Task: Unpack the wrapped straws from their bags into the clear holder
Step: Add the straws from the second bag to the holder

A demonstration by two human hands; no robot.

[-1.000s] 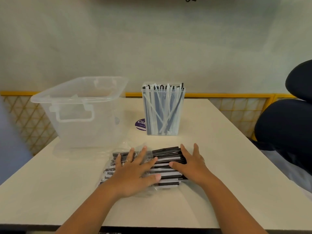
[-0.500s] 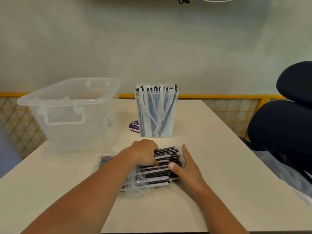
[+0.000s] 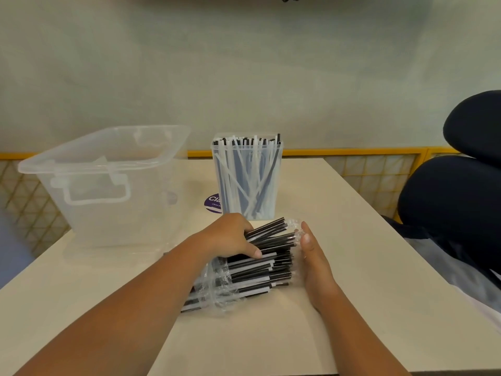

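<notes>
The left hand's [image 3: 230,237] fingers [image 3: 242,226] curl over the far side of a bundle of wrapped straws [image 3: 260,270], and its thumb presses on the near side, so it grips the upper layer. The right hand [image 3: 314,264] stands on edge with its fingers [image 3: 306,236] straight and pressed together, flat against the straws' right ends. The straws lie in a heap on the near middle of the table [image 3: 352,294], their left ends inside a crumpled clear bag [image 3: 214,291]. Just beyond the heap stands the clear holder [image 3: 246,180], upright and holding more wrapped straws. A purple sticker [image 3: 212,203] shows at its left foot. A large clear bin [image 3: 108,185] sits far left, and a dark chair [image 3: 455,202] stands to the right.
</notes>
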